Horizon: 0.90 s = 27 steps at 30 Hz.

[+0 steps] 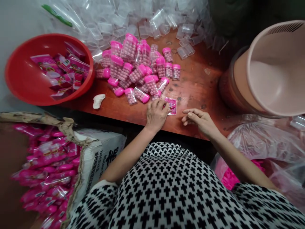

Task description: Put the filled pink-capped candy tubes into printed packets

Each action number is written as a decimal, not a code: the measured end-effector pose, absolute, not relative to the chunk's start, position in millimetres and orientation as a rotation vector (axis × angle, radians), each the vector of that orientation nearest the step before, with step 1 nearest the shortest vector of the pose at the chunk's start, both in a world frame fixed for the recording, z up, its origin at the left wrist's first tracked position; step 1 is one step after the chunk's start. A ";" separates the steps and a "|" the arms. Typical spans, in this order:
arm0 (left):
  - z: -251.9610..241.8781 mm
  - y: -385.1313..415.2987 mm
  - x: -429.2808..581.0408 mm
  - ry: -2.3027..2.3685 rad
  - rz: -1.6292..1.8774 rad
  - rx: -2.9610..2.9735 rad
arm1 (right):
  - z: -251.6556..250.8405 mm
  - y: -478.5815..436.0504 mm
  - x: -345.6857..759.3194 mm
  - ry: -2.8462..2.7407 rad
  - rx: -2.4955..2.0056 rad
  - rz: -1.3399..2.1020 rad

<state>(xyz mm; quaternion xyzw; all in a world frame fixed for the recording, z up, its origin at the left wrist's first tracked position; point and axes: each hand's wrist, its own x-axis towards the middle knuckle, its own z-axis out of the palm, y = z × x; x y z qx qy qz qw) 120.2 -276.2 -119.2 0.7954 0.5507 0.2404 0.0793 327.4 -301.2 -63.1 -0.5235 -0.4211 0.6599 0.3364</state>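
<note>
My left hand point(156, 115) rests at the table's front edge, its fingers bent over the left side of a small, flat, pink printed packet point(172, 106) in clear plastic. Part of that packet is hidden under the fingers. To its right, my right hand point(199, 121) hovers with fingers loosely curved and nothing visible in them. Just beyond my left hand lies a heap of small clear bottles point(140, 71) with pink caps, filled with pale pink balls. Several of these bottles lie on their sides.
A red bowl point(14, 71) holds pink packets at the left. White lump point(98, 101) lies beside it. Clear empty containers point(152, 22) pile up at the back. A beige bin point(240, 73) stands right. Below are an open carton point(95, 152) of wrapped pink goods and a plastic bag point(257, 140).
</note>
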 end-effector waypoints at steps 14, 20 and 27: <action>-93.8 -291.1 110.2 1.314 1.138 1.327 | -65.1 -249.8 268.0 -1.069 -1.272 1.590; -87.0 -292.0 97.7 1.007 1.083 0.503 | -56.8 -231.5 253.0 -1.445 -1.256 1.750; -82.8 -296.0 84.9 1.080 1.171 0.295 | -58.9 -200.1 224.8 -1.988 -1.502 0.777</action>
